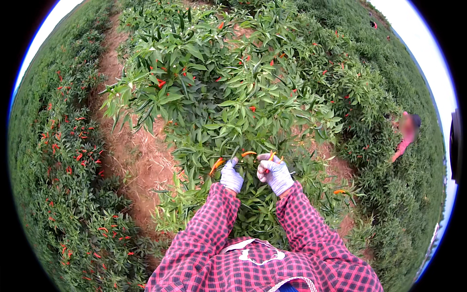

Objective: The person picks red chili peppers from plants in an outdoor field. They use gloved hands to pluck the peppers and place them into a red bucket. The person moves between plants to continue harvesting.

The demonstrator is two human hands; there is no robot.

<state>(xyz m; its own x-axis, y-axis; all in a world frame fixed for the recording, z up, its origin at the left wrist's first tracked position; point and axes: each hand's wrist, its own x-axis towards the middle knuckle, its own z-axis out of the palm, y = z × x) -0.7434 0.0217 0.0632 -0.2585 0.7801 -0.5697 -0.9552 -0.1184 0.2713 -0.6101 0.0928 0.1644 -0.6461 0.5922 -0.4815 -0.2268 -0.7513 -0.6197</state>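
Note:
Both my hands wear pale whitish-lilac gloves and are closed in among a leafy green chili plant. My left hand grips orange chili peppers that stick out on its left side; its thumb and fingertips are up against a green stem or pod. A little to the right, my right hand is curled round a few orange-red chili peppers, their ends showing above the fingers. Between the hands, just beyond them, a single orange chili pepper lies among the leaves.
Green pods and red chilies hang on the plant ahead. A straw-strewn soil path runs along the left, with a red-fruited chili row past it. An orange chili shows at right. Farther right, another person stands among the rows.

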